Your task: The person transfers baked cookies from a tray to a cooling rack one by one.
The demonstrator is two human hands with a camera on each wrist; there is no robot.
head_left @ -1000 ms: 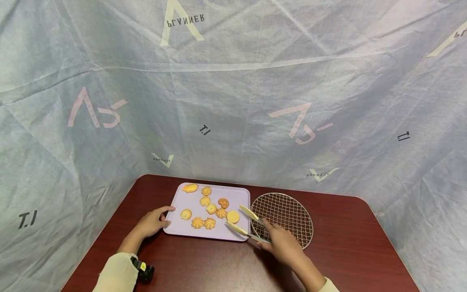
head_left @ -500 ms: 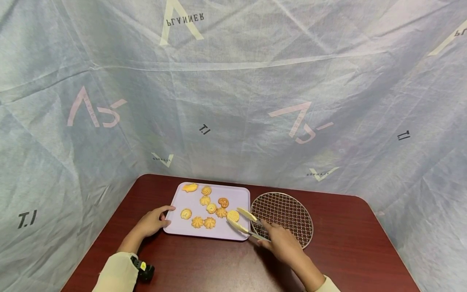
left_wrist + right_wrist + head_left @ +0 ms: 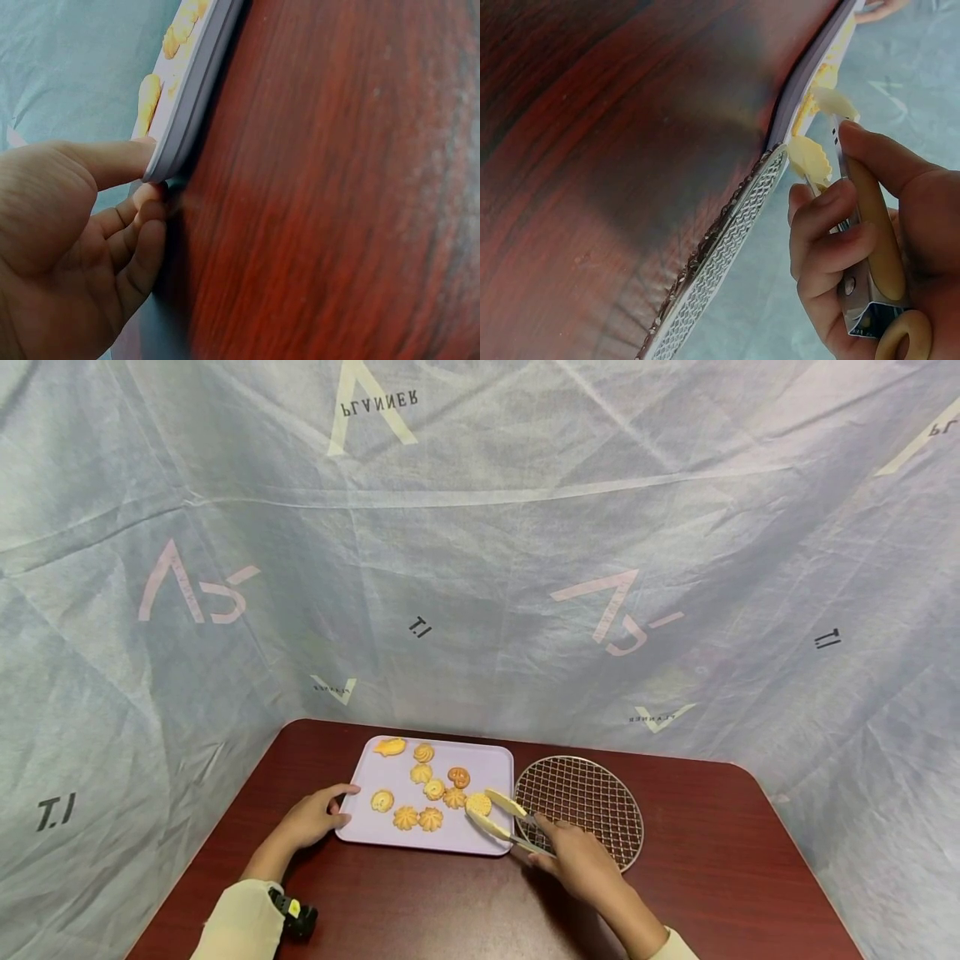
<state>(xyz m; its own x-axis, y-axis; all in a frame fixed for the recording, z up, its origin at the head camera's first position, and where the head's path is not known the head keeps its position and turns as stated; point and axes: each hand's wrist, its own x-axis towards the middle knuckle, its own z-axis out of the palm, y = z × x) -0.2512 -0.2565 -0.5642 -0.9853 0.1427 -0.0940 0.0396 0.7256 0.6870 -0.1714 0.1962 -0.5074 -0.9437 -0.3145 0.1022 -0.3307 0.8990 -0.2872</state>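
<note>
My left hand (image 3: pixel 309 820) pinches the left edge of a pale lilac tray (image 3: pixel 487 763); in the left wrist view the thumb (image 3: pixel 124 161) lies on the rim and curled fingers sit at its underside. Several golden cookies (image 3: pixel 406 817) are spread over the tray. My right hand (image 3: pixel 583 860) grips a pair of tongs (image 3: pixel 489 823) with cream tips and metal arms. The parted tips straddle a round, dotted cookie (image 3: pixel 478 804) at the tray's right side; whether both touch it I cannot tell. In the right wrist view, fingers and thumb wrap the tan handle (image 3: pixel 877 240).
A round wire rack (image 3: pixel 581 802) lies right of the tray, close to its edge, partly under my right hand. Both stand on a dark red wooden table (image 3: pixel 420 902). Grey printed cloth (image 3: pixel 480 568) hangs behind and at both sides.
The tongs' tips have moved closer together and slightly left, now on either side of the round cookie. My left hand and the tray have stayed put.
</note>
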